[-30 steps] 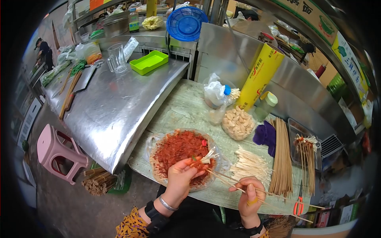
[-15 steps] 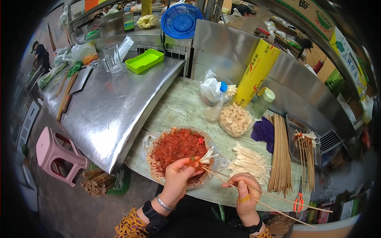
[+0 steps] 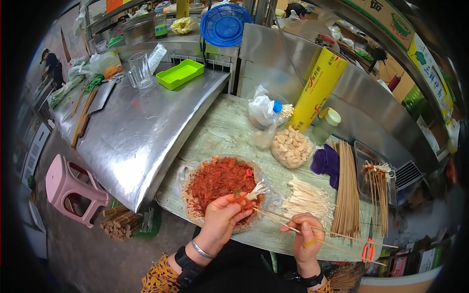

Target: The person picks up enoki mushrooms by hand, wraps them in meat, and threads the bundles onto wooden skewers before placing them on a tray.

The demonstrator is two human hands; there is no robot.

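Observation:
My left hand (image 3: 222, 217) is closed on a small bundle of white enoki mushrooms (image 3: 257, 189) wrapped in red-coated meat, above the near right part of a bowl of red mixture (image 3: 215, 180). In my right hand (image 3: 307, 239), two long wooden skewers (image 3: 342, 236) are pinched; their tips reach the bundle's lower side. Whether the tips pierce it is hidden. To the right of the bowl lie more enoki mushrooms (image 3: 309, 201) on the table, beside a row of bare skewers (image 3: 346, 190).
Finished skewers (image 3: 377, 185) rest in a clear tray at right, near orange-handled scissors (image 3: 368, 249). Behind stand a bag of pale pieces (image 3: 292, 146), a yellow wrap roll (image 3: 317, 90) and a jar (image 3: 326, 124). A steel table (image 3: 141, 127) adjoins at left; a person (image 3: 53, 67) stands far left.
My right hand has shifted slightly, and the outer ends of the skewers have moved left and closer together. My left hand keeps its hold on the bundle.

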